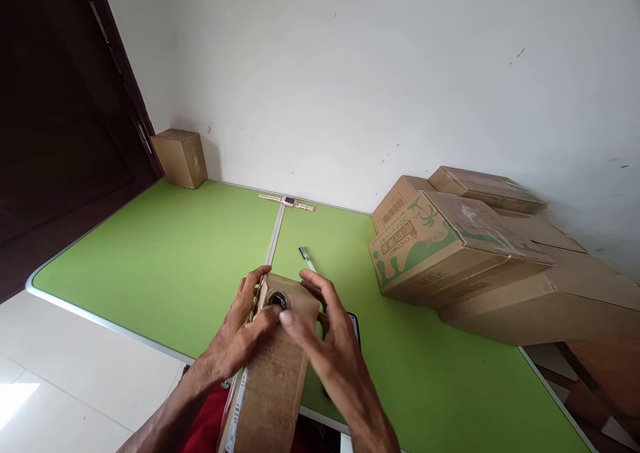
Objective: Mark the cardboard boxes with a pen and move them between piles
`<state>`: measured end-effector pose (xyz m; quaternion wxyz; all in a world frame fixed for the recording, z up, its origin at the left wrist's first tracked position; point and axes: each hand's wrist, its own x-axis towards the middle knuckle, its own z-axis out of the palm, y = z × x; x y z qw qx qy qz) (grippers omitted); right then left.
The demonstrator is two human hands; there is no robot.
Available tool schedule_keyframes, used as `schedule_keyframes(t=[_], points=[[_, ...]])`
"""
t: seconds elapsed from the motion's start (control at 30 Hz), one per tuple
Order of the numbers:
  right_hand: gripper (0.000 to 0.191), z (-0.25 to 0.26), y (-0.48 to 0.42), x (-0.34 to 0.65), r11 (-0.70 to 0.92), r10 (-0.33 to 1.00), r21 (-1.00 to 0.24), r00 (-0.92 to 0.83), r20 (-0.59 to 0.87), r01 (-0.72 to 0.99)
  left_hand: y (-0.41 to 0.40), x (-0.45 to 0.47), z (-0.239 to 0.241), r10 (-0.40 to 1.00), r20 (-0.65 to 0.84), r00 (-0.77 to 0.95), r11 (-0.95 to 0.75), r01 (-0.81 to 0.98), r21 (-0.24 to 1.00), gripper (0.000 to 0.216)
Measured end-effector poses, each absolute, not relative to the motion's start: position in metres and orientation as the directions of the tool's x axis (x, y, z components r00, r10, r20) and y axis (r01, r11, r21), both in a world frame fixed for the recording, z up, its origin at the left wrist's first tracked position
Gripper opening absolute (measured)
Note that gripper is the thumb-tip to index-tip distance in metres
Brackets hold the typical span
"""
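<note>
Long brown cardboard box [273,386] sits tilted at the 6 o'clock edge of the green counter [165,266], with a dark round spot [277,299] on its far end. Left hand [240,339] fingers are clamped on the box's left side; right hand [327,353] fingers are spread apart, resting on its top and right face. Slim pale pen [307,258] lies at 12 o'clock of the box, stacked printed cardboard cartons [450,253] at 2 o'clock.

A green table [175,259] is standing against a white wall [375,73]. A dark door [60,139] is rising left of the table, and white floor tiles [75,373] are catching daylight below the table's left edge.
</note>
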<state>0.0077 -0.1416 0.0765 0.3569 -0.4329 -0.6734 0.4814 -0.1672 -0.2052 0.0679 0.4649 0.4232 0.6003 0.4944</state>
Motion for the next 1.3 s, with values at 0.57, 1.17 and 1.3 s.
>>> schedule_keyframes(t=[0.57,1.17,1.3], points=[[0.048,0.089,-0.127,-0.008,0.223,0.885,-0.926,-0.461,0.062,0.305,-0.212,-0.185,0.085,0.977,-0.126,-0.175,0.132,0.024,0.991,0.056],[0.023,0.007,-0.013,0.01,-0.079,0.961,-0.694,-0.129,-0.243,0.716,-0.214,-0.184,0.077,0.992,-0.073,-0.105,0.079,0.057,0.995,0.077],[0.032,0.037,-0.05,0.024,0.015,0.99,-0.924,-0.136,-0.04,0.383,-0.212,-0.19,0.073,0.998,-0.059,-0.03,0.061,0.069,0.996,0.082]])
